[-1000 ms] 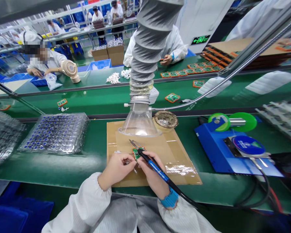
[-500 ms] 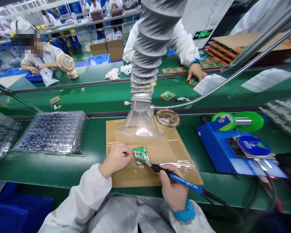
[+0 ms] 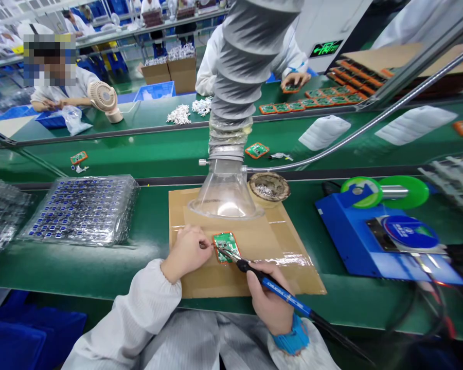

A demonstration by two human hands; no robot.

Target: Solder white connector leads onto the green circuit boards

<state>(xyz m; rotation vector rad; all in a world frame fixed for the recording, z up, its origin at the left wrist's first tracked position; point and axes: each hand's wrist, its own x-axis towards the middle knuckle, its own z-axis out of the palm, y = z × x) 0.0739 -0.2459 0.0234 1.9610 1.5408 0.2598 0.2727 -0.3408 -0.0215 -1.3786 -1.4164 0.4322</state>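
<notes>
A small green circuit board (image 3: 228, 243) with an orange edge lies on a brown cardboard sheet (image 3: 254, 280) in front of me. My left hand (image 3: 189, 252) is closed at the board's left edge, fingertips pinching what looks like a thin wire (image 3: 213, 245); most of the held part is hidden by the fingers. In my right hand (image 3: 272, 298) is a blue and black soldering iron (image 3: 280, 289), gripped like a pen. Its metal tip reaches the board's left side, close to the wire end; whether they touch is too small to tell.
A clear fume hood (image 3: 227, 198) hangs above the cardboard, beside a bowl (image 3: 269, 187). Stacked clear trays (image 3: 81, 210) stand left; a blue solder station (image 3: 355, 246) with a green reel stands right. Beyond runs a green conveyor (image 3: 170, 159) carrying boards; co-workers sit behind it.
The iron's tip has moved left across the board, toward my left fingertips. Boards on the conveyor have shifted left. Across the line, a co-worker's hand has drawn back, now holding a board.
</notes>
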